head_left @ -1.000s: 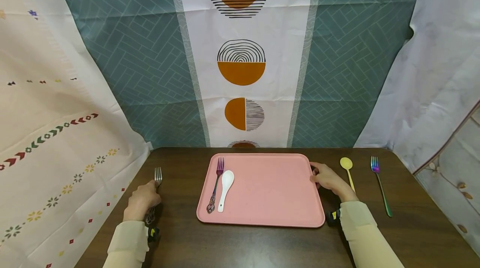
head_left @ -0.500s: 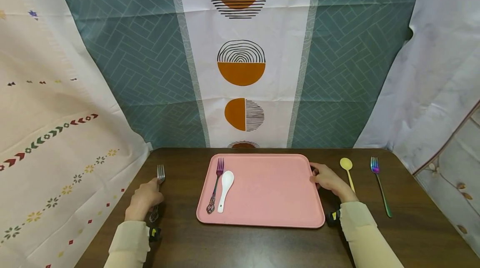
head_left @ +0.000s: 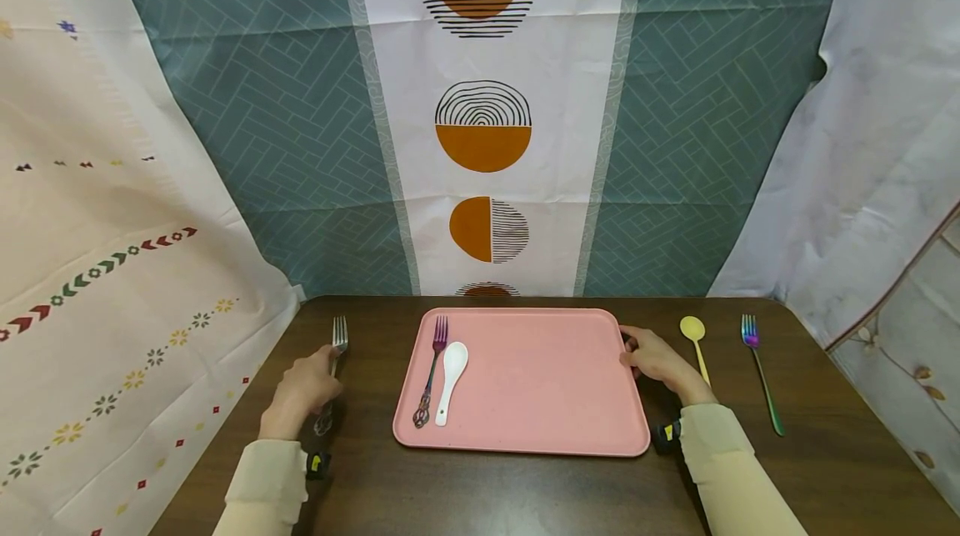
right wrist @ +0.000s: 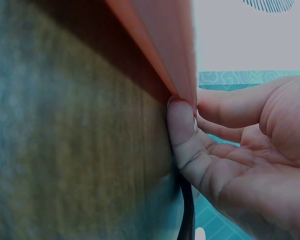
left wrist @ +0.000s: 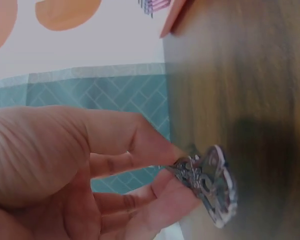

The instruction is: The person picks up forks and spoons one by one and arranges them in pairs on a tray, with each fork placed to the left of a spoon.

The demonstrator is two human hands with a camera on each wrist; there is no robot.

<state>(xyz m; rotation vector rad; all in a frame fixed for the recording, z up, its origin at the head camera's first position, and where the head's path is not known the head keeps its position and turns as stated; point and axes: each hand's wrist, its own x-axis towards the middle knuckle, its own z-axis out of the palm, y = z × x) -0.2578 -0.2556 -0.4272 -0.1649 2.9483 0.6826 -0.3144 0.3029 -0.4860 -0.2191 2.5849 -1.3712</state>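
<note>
My left hand (head_left: 306, 390) pinches a silver fork (head_left: 341, 333) between thumb and fingers, left of the pink tray. Its tines point to the back of the table, and its ornate openwork handle end (left wrist: 215, 187) sticks out past the fingertips in the left wrist view. At the tray's right side, my right hand (head_left: 662, 358) grips the rim of the pink tray (head_left: 543, 378); thumb and finger meet on that edge (right wrist: 182, 82) in the right wrist view. A purple fork (head_left: 432, 371) and a white spoon (head_left: 452, 365) lie side by side on the tray's left part.
Right of my right hand lies a yellow spoon (head_left: 693, 328), its handle partly hidden by the forearm. Farther right is a rainbow-coloured fork (head_left: 759, 373) with a green handle end. Patterned cloths (head_left: 315, 119) hang behind and beside the dark wooden table (head_left: 480, 490).
My left hand has moved to the right and slightly toward the back with the silver fork, nearer the tray. The right hand and the tray have stayed in place.
</note>
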